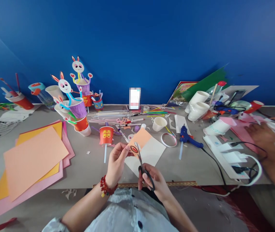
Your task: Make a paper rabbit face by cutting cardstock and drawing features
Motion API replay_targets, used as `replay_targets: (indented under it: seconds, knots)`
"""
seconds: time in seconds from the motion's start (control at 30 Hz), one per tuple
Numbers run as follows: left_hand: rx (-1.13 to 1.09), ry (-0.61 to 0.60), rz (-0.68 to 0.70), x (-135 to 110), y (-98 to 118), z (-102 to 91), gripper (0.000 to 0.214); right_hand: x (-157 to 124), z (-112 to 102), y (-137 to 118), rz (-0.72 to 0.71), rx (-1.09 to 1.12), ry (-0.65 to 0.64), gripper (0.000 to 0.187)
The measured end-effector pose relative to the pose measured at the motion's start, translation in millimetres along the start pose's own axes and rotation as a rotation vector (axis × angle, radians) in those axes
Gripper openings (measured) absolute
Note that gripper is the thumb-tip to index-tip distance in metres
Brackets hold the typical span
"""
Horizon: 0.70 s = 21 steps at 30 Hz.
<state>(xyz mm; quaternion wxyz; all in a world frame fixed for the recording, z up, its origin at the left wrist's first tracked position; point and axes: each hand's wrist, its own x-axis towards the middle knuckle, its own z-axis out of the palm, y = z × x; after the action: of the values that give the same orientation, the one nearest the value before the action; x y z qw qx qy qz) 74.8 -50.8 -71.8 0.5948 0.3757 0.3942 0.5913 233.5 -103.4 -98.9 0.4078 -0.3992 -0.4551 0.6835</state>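
Observation:
My left hand [118,158] pinches the edge of a small peach paper piece [142,138]. On it is a drawn pointed oval [134,149] with a dark outline and an orange-red middle. My right hand [155,180] grips black-handled scissors [140,161], fingers through the loops. Their blades point up and meet the paper just right of the oval; whether they are cutting at this instant I cannot tell. Beneath, a white sheet [155,153] lies on the table. To the left a red paper cup [106,135] stands upside down near my left hand.
Coloured sheets [35,161] overhang the table's left front edge. Rabbit figures in cups [76,108] stand behind them. A blue glue gun [187,137], a tape roll [168,140] and a power strip [224,158] with cables lie rightward. A co-worker's hands [260,137] are at far right.

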Motion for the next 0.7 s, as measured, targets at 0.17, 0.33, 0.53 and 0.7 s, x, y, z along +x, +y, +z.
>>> replay_targets:
  seconds: [0.17, 0.33, 0.53, 0.7]
  knots:
    - [0.018, -0.008, -0.014, -1.2, -1.1, 1.0, 0.027, 2.3, 0.0, 2.2, -0.009, 0.068, 0.015, 0.049]
    - [0.006, -0.023, 0.003, -0.9, -2.0, 1.0, 0.025, 2.8, 1.4, 0.8, -0.009, 0.100, 0.006, 0.051]
    - [0.018, -0.017, 0.007, -1.7, -1.1, 2.1, 0.026, 2.4, 2.0, -0.4, 0.015, 0.089, 0.038, 0.052]
    - [0.020, -0.010, -0.001, -3.3, 1.0, 4.3, 0.027, 2.0, 1.4, 1.5, 0.001, 0.080, 0.029, 0.050]
